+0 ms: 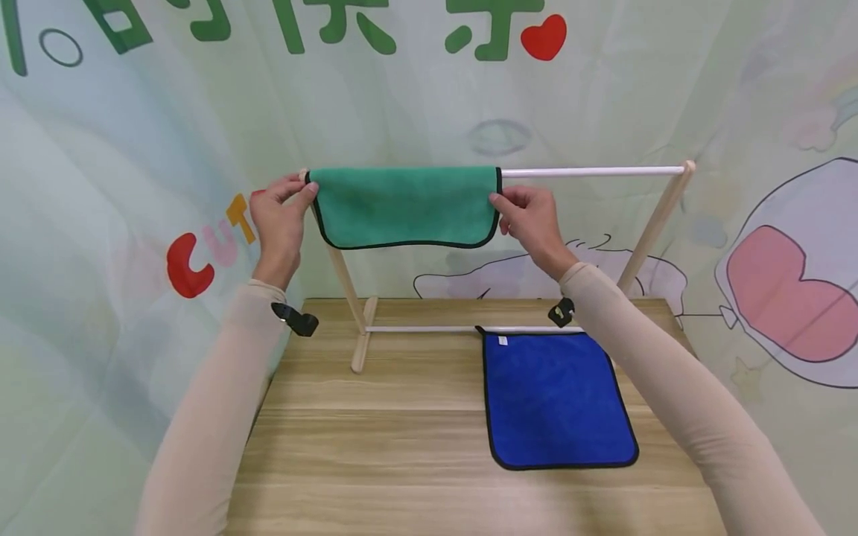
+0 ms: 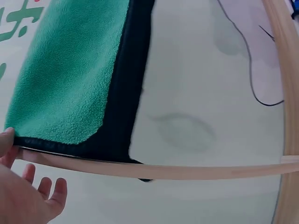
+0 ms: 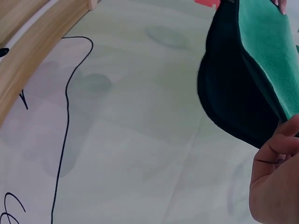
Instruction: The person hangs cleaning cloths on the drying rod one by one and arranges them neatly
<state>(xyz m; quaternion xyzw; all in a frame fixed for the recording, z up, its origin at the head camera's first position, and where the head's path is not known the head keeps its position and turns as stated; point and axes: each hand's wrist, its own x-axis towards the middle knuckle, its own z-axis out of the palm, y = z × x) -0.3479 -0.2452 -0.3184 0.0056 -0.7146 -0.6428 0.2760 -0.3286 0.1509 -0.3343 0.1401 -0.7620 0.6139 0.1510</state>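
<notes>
The green cloth [image 1: 405,208] hangs folded over the top bar [image 1: 593,172] of the rack [image 1: 657,219], at the rack's left end. There the left hand [image 1: 278,223] pinches the cloth's left edge with thumb and finger; its other fingers are loosely bent and apart. The right hand [image 1: 532,219] pinches the right edge, near the top bar's middle. The blue cloth [image 1: 556,402] lies flat on the surface [image 1: 375,447], toward the rack's right end.

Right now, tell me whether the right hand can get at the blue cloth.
Probably yes, once freed: the right hand pinches the green cloth, but the blue cloth lies below on the table with nothing seen on it.
</notes>
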